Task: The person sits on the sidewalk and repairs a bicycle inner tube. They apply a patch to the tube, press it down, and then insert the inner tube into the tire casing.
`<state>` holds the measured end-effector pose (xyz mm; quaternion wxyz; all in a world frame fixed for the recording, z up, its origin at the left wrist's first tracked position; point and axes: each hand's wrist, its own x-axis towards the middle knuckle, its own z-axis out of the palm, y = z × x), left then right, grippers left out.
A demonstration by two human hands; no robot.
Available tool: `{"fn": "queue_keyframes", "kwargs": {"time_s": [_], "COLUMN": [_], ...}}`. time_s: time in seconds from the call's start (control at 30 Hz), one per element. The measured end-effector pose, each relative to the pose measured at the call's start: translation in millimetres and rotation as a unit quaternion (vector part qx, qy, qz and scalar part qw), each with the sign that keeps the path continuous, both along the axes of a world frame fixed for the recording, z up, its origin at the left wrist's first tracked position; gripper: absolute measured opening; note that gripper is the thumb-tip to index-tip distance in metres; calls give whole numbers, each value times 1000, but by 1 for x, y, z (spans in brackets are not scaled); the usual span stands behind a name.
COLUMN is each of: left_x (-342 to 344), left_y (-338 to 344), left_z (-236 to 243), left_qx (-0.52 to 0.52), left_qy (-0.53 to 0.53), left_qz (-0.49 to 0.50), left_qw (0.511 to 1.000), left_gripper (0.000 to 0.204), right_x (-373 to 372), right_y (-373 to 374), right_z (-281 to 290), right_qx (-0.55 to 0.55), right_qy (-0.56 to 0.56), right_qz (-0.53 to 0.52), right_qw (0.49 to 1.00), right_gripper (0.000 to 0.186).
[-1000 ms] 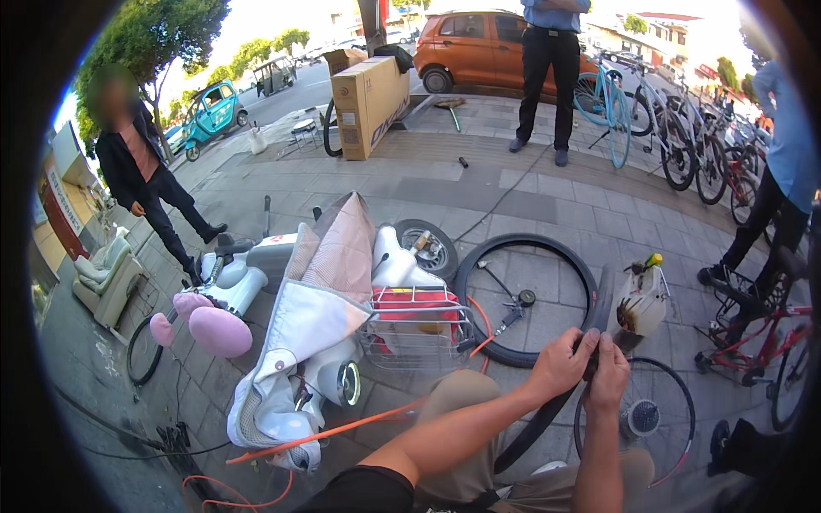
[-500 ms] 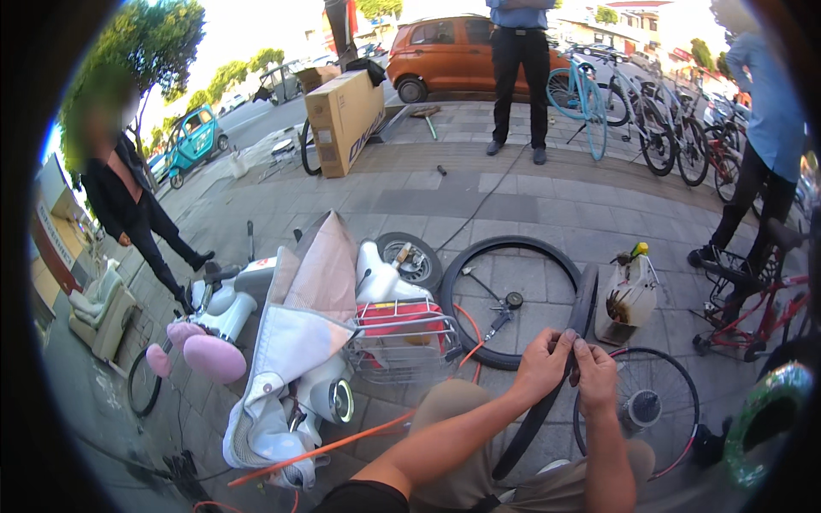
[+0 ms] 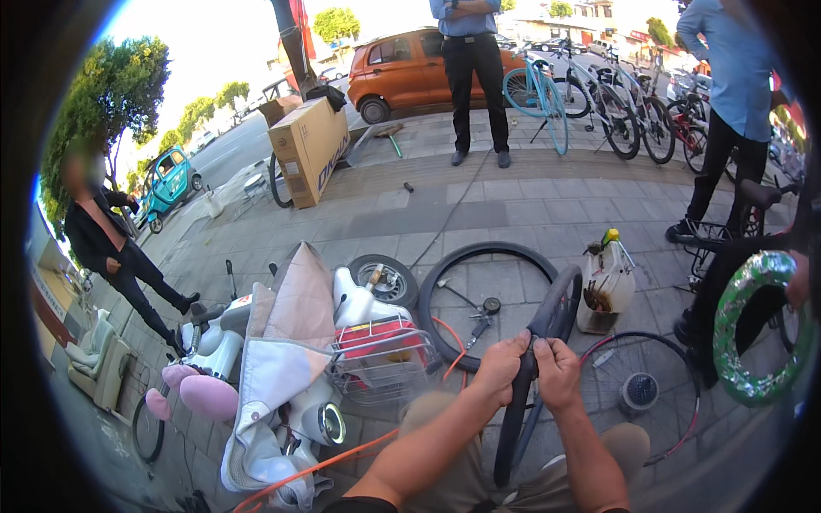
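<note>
Both my hands are closed on a black bicycle tyre [image 3: 510, 432], which stands nearly edge-on between my knees. My left hand [image 3: 500, 369] pinches its edge, and my right hand [image 3: 557, 373] grips right beside it, thumbs close together. What lies between the fingertips is hidden. Just beyond, a second black tyre [image 3: 430, 323] lies flat on the paving. Inside its ring rests a tyre inflator with a round gauge [image 3: 491, 305], joined to an orange hose [image 3: 363, 448]. To the right of my hands lies a spoked wheel rim [image 3: 694, 393] with a dark sprocket cluster [image 3: 639, 392].
A cut-open plastic jug [image 3: 608, 291] stands beyond the rim. On the left lies a white scooter with a wire basket [image 3: 385, 359] and a quilted cover [image 3: 282, 342]. A person at far right has a hand by a shiny green ring [image 3: 727, 333]. Two other people stand farther back.
My hands and the tyre have shifted left and slightly down in view, and the tyre's loop shows wider. At right, the shiny green ring has risen, with a person's hand now beside it.
</note>
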<state>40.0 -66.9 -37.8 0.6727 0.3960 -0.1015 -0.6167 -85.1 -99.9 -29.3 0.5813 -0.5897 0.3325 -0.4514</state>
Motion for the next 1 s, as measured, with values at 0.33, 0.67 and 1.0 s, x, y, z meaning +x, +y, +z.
{"fn": "queue_keyframes", "kwargs": {"time_s": [0.33,0.67,1.0], "left_x": [-15,-23,-26], "left_y": [2,8,-1], "left_z": [-19,-11,-14], "left_qx": [-11,33,-5], "left_qy": [-277,-148,-270], "left_qz": [57,30,86], "left_qw": [959,988,959], "left_gripper": [48,38,38], "right_x": [-19,-15,-12], "right_y": [-6,-7,-13], "right_z": [-5,-24,-7], "right_qx": [20,68,86], "right_qy": [66,43,42], "right_qz": [-24,-73,-63], "right_qw": [997,994,993], "right_gripper": [31,33,38]}}
